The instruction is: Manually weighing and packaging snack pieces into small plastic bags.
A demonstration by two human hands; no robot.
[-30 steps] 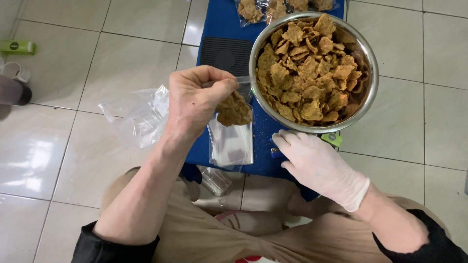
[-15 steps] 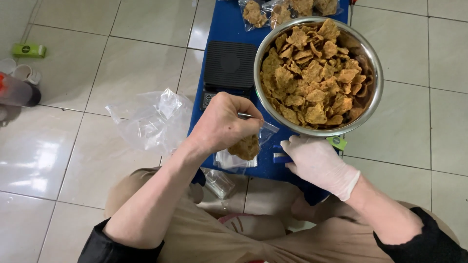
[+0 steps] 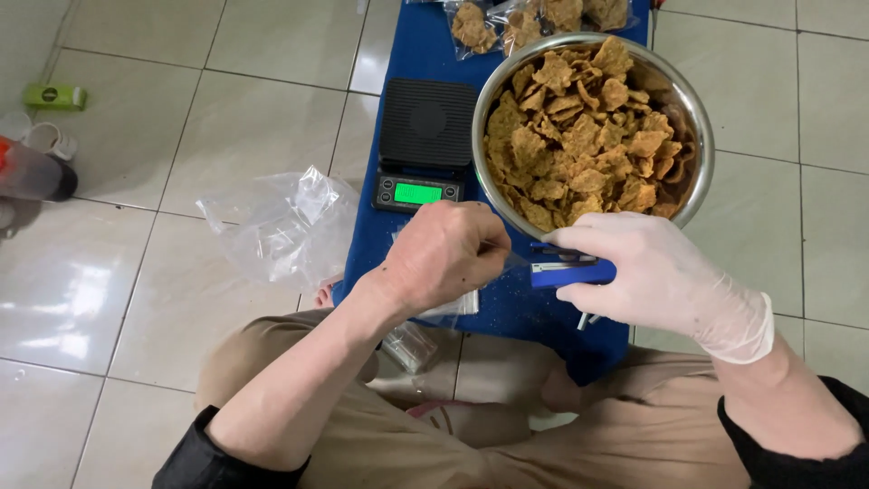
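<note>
Gripping a blue stapler (image 3: 572, 272), the gloved right hand (image 3: 656, 276) sits just below the rim of the steel bowl (image 3: 697, 136), fingers curled around the tool's body. At its nine o'clock the bare left hand (image 3: 444, 254) is bunched closed, fingertips pressed together on the top of a small clear bag (image 3: 453, 306) whose lower part shows beneath the palm; the bag's mouth meets the stapler's nose, though the exact contact is hidden by the fingers. Both hands hover over the blue board (image 3: 425, 54). The bowl, heaped with brown crisps (image 3: 584, 136), lies at twelve o'clock from the right hand. A black scale (image 3: 425, 145) with a lit green display stands at twelve o'clock from the left hand. Crumpled clear bags (image 3: 285, 226) lie on the tiles at nine o'clock
</note>
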